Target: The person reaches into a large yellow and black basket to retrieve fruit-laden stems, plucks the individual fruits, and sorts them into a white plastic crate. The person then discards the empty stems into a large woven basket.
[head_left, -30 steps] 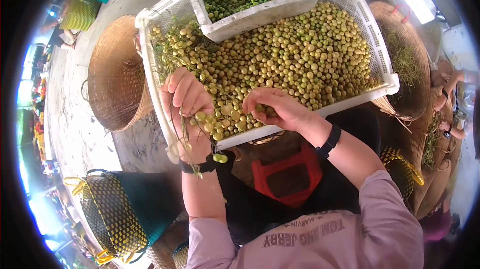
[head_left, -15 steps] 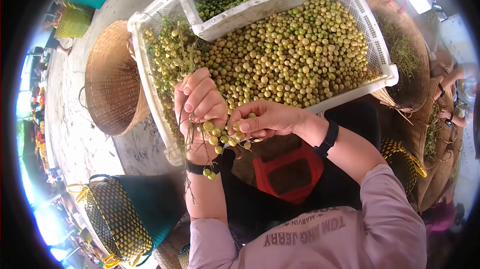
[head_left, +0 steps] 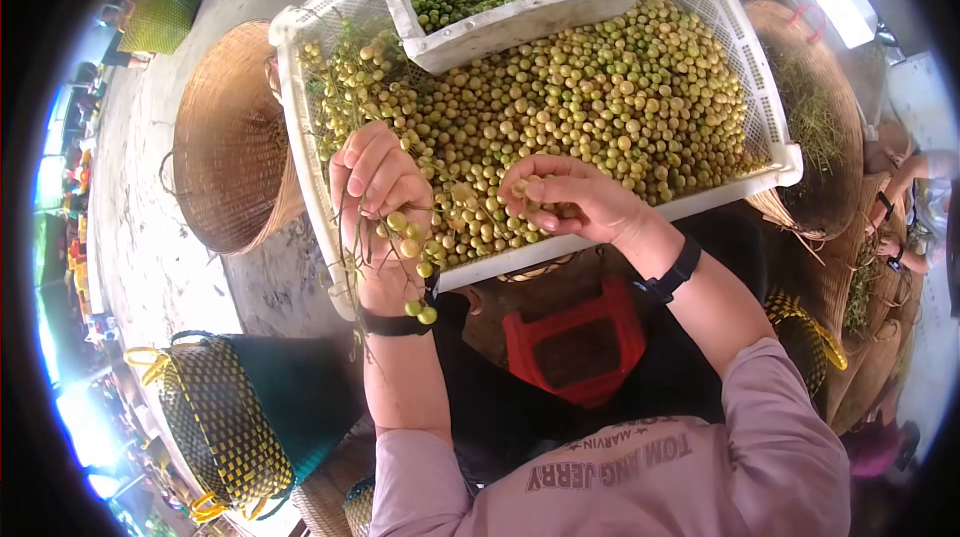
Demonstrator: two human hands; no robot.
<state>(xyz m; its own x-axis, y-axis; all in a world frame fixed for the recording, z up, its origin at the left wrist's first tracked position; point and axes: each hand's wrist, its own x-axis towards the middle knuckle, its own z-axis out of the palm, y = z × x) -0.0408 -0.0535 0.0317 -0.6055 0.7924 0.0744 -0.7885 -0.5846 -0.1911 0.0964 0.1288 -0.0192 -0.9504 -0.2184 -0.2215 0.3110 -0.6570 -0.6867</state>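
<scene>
My left hand (head_left: 382, 177) is closed around the thin stems of a bunch of round yellow-green fruits (head_left: 410, 249), some of them hanging below the fingers. To its right, my right hand (head_left: 575, 199) is held over the front of the white crate (head_left: 560, 252), thumb and fingers pinched together with a small round fruit (head_left: 535, 189) at their tips. Loose fruits (head_left: 600, 97) of the same kind fill most of the crate. Stemmed bunches (head_left: 355, 72) lie at its left end, just beyond my left hand.
A white foam box (head_left: 520, 25) of small green fruits sits across the crate's back. Woven baskets stand left (head_left: 225, 157) and right (head_left: 835, 177), the latter with stems. A red stool (head_left: 575, 337) is below; a checked bag (head_left: 235, 427) is at lower left. Another person's arms (head_left: 895, 202) show far right.
My right hand has moved away from the bunch, up and right over the crate. Fewer fruits hang from the stems in my left hand, which has shifted slightly left and up.
</scene>
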